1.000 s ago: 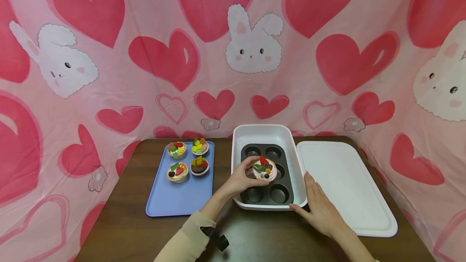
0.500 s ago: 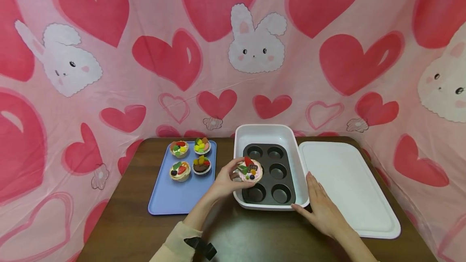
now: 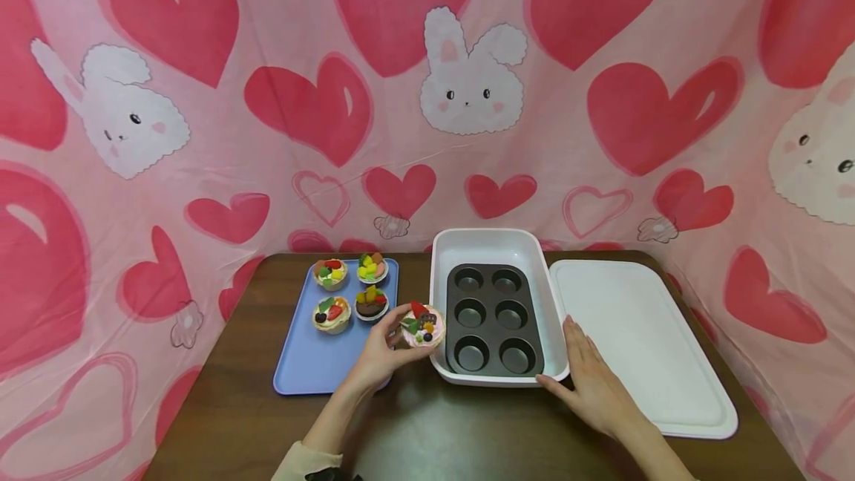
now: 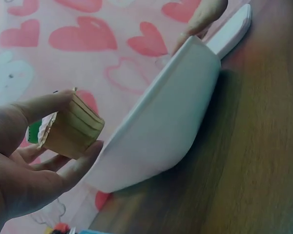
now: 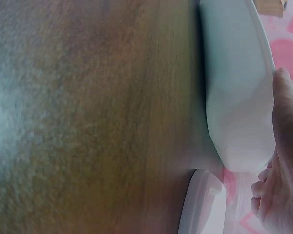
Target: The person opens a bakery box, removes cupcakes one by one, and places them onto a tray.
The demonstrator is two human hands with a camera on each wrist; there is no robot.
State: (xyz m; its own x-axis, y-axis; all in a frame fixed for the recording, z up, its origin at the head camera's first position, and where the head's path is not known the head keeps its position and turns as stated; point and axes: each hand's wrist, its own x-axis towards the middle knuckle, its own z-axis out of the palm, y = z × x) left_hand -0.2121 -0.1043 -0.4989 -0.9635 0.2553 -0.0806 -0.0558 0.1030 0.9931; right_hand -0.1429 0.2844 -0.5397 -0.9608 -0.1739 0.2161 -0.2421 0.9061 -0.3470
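Note:
Between thumb and fingers, my left hand holds a cupcake topped with pink cream, a strawberry and small fruits. It is raised over the gap between the blue tray and the white bin. The left wrist view shows the cupcake's ribbed tan side gripped from around, with the bin wall beyond. A dark muffin pan lies in the bin, all its cups bare. My right hand rests with straight fingers at the bin's near right corner, thumb on the rim.
Several decorated cupcakes stand on the back part of the blue tray. A white lid lies right of the bin, by the right hand. All sit on a brown wooden table before a pink heart-patterned cloth.
My left hand has carried the cupcake left, from above the muffin pan to beyond the bin's left rim. My right hand has stayed at the bin's corner.

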